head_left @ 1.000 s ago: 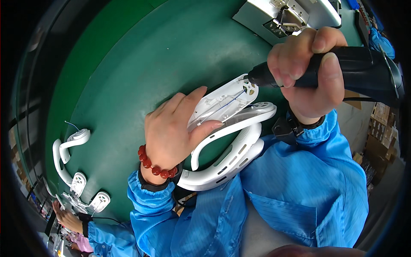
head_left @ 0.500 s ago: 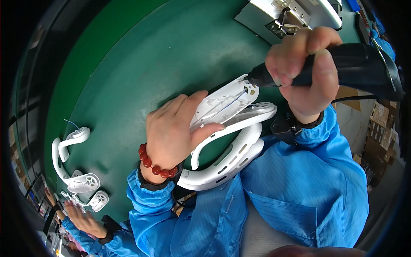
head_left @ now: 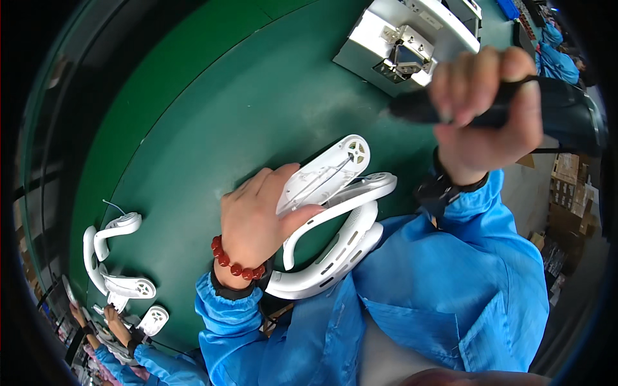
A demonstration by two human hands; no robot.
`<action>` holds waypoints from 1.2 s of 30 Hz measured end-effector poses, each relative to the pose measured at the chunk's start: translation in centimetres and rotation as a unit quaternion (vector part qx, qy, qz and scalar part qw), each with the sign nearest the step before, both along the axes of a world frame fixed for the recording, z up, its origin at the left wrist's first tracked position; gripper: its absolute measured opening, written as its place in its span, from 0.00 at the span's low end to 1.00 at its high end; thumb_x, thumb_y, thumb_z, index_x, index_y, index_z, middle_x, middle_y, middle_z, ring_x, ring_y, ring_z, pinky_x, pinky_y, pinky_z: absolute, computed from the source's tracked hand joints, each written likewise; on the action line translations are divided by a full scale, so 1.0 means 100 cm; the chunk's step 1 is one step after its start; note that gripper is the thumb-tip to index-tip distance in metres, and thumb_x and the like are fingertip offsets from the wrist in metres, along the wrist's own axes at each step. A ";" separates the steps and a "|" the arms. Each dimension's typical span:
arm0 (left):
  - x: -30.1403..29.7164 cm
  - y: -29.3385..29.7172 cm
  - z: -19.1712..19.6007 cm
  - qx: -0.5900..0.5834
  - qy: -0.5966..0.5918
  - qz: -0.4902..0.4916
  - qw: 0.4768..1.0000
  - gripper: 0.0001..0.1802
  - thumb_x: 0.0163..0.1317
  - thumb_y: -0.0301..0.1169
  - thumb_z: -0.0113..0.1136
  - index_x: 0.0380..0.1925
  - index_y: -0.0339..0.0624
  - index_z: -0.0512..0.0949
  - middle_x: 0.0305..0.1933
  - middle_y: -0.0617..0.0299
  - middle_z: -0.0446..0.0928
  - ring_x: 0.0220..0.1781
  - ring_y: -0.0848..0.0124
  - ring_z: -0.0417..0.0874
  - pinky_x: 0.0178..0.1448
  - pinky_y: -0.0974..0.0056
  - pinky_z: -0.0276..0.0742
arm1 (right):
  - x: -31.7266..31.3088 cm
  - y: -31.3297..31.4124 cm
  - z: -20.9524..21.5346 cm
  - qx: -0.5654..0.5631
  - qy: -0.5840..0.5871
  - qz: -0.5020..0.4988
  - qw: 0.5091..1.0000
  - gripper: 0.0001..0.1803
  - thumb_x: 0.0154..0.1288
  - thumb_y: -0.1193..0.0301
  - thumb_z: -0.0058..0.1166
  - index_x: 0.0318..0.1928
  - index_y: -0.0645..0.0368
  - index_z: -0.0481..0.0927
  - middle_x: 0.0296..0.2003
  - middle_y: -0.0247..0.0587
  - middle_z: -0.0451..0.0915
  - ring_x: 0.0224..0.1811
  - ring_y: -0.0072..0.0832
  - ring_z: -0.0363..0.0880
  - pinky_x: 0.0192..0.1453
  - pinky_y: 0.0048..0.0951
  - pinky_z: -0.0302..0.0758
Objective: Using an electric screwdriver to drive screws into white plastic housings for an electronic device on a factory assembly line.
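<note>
While the left hand presses the white curved casing, the right hand clenches a black power screwdriver near brown cartons.

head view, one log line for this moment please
left hand: pressing white curved shell on green mat | right hand: gripping black power screwdriver, lifted clear of shell | grey fixture behind

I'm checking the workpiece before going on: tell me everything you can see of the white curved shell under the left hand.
The white curved shell looks like glossy moulded plastic, a horseshoe-shaped band with slotted vents along its lower arm. A flatter open half with a round fan-like grille near its far end and thin wires inside lies on top. It rests on the green table, close to the person's blue-sleeved body. The left hand presses on it; the right hand holds a black power screwdriver clear above it.
</note>
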State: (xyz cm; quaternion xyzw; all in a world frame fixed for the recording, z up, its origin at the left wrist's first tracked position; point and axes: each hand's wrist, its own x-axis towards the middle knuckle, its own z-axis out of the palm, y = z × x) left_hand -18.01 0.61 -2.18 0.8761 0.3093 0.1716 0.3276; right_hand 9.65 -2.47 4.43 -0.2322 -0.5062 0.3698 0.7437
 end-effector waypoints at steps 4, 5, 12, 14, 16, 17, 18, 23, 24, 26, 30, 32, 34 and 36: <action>0.000 0.000 0.004 0.000 -0.004 -0.005 1.000 0.31 0.44 0.45 0.79 0.47 0.41 0.81 0.34 0.58 0.82 0.34 0.59 0.85 0.36 0.59 0.81 | 0.048 0.009 0.018 -0.021 -0.078 -0.079 0.994 0.13 0.78 0.61 0.36 0.46 0.53 0.73 0.30 0.34 0.73 0.27 0.23 0.67 0.36 0.31 0.65; 0.001 0.000 0.005 0.000 -0.006 -0.005 1.000 0.31 0.45 0.45 0.79 0.47 0.41 0.81 0.34 0.58 0.82 0.34 0.59 0.85 0.36 0.59 0.81 | 0.051 0.012 0.020 -0.024 -0.085 -0.101 0.991 0.13 0.78 0.62 0.36 0.46 0.54 0.73 0.30 0.34 0.73 0.27 0.23 0.67 0.36 0.31 0.65; 0.002 0.000 0.003 -0.004 -0.013 0.000 1.000 0.31 0.46 0.45 0.78 0.48 0.41 0.81 0.33 0.58 0.81 0.33 0.59 0.85 0.34 0.59 0.80 | 0.042 0.020 0.014 -0.084 -0.055 -0.243 0.965 0.11 0.79 0.59 0.46 0.44 0.52 0.70 0.24 0.30 0.73 0.18 0.20 0.68 0.27 0.25 0.67; 0.001 0.000 0.004 -0.004 -0.008 -0.001 1.000 0.31 0.46 0.45 0.78 0.48 0.41 0.81 0.33 0.58 0.81 0.32 0.59 0.85 0.34 0.59 0.80 | 0.040 0.021 0.014 -0.083 -0.057 -0.236 0.967 0.10 0.79 0.60 0.46 0.44 0.52 0.70 0.24 0.31 0.73 0.18 0.20 0.68 0.27 0.25 0.66; 0.001 0.000 0.004 -0.003 -0.006 -0.002 1.000 0.31 0.46 0.45 0.78 0.48 0.41 0.81 0.33 0.58 0.81 0.32 0.59 0.85 0.34 0.59 0.80 | 0.041 0.021 0.012 -0.078 -0.044 -0.218 0.972 0.10 0.79 0.60 0.46 0.44 0.52 0.70 0.24 0.31 0.73 0.18 0.19 0.68 0.27 0.25 0.66; 0.001 0.000 0.005 -0.003 -0.006 -0.003 1.000 0.31 0.46 0.45 0.78 0.48 0.41 0.81 0.33 0.58 0.81 0.32 0.59 0.85 0.34 0.59 0.80 | 0.044 0.021 0.009 -0.074 -0.030 -0.203 0.976 0.10 0.79 0.60 0.46 0.44 0.52 0.70 0.24 0.31 0.73 0.18 0.19 0.68 0.27 0.24 0.66; 0.001 0.000 0.004 -0.003 -0.007 -0.003 1.000 0.31 0.46 0.45 0.78 0.48 0.41 0.81 0.33 0.58 0.81 0.32 0.59 0.85 0.34 0.59 0.80 | 0.041 0.022 0.010 -0.073 -0.025 -0.206 0.976 0.10 0.79 0.60 0.46 0.43 0.52 0.70 0.24 0.31 0.73 0.18 0.19 0.68 0.27 0.24 0.66; 0.002 0.001 0.003 0.002 -0.011 -0.006 1.000 0.32 0.46 0.46 0.78 0.48 0.41 0.81 0.33 0.59 0.81 0.33 0.58 0.85 0.35 0.59 0.81 | 0.036 0.025 0.015 -0.071 -0.084 -0.219 0.969 0.11 0.79 0.60 0.46 0.41 0.53 0.69 0.23 0.31 0.73 0.18 0.19 0.67 0.27 0.25 0.66; 0.000 0.000 0.003 0.001 -0.009 -0.006 1.000 0.32 0.46 0.47 0.78 0.48 0.41 0.81 0.34 0.59 0.81 0.33 0.58 0.85 0.35 0.59 0.81 | 0.035 0.024 0.013 -0.079 -0.092 -0.218 0.968 0.12 0.79 0.60 0.46 0.41 0.53 0.69 0.23 0.31 0.73 0.18 0.19 0.67 0.26 0.25 0.66; 0.002 0.000 0.004 -0.022 -0.006 -0.001 1.000 0.32 0.45 0.47 0.78 0.49 0.42 0.81 0.36 0.56 0.82 0.36 0.55 0.85 0.38 0.57 0.80 | 0.025 0.025 0.016 -0.100 -0.095 -0.230 0.963 0.12 0.79 0.60 0.45 0.40 0.54 0.69 0.23 0.31 0.73 0.18 0.19 0.67 0.26 0.25 0.66; 0.000 -0.001 0.006 -0.041 0.005 0.006 0.999 0.33 0.45 0.49 0.78 0.49 0.42 0.82 0.37 0.55 0.82 0.39 0.53 0.85 0.40 0.56 0.80 | 0.021 0.003 0.008 -0.070 -0.082 -0.035 0.994 0.14 0.78 0.63 0.34 0.48 0.53 0.74 0.30 0.32 0.72 0.26 0.20 0.67 0.35 0.30 0.65; 0.000 -0.001 0.004 -0.031 -0.004 0.005 1.000 0.33 0.45 0.49 0.78 0.48 0.42 0.82 0.36 0.56 0.82 0.37 0.54 0.85 0.38 0.57 0.80 | -0.009 -0.004 0.009 -0.052 -0.078 -0.013 0.996 0.15 0.76 0.59 0.36 0.49 0.54 0.73 0.30 0.31 0.73 0.25 0.19 0.67 0.33 0.28 0.66; -0.001 -0.001 0.002 -0.027 -0.020 0.006 0.999 0.33 0.45 0.49 0.78 0.48 0.42 0.82 0.35 0.56 0.82 0.36 0.54 0.84 0.38 0.57 0.80 | -0.036 -0.003 0.003 -0.053 -0.055 0.051 0.996 0.14 0.75 0.59 0.41 0.49 0.54 0.71 0.29 0.33 0.73 0.24 0.21 0.68 0.31 0.28 0.67; -0.001 -0.001 0.001 -0.017 -0.028 0.006 0.999 0.34 0.44 0.49 0.78 0.48 0.41 0.82 0.34 0.56 0.81 0.34 0.55 0.84 0.36 0.57 0.79 | -0.051 -0.004 -0.003 -0.070 -0.052 0.063 0.994 0.14 0.74 0.59 0.45 0.50 0.55 0.70 0.28 0.34 0.74 0.23 0.22 0.69 0.29 0.29 0.69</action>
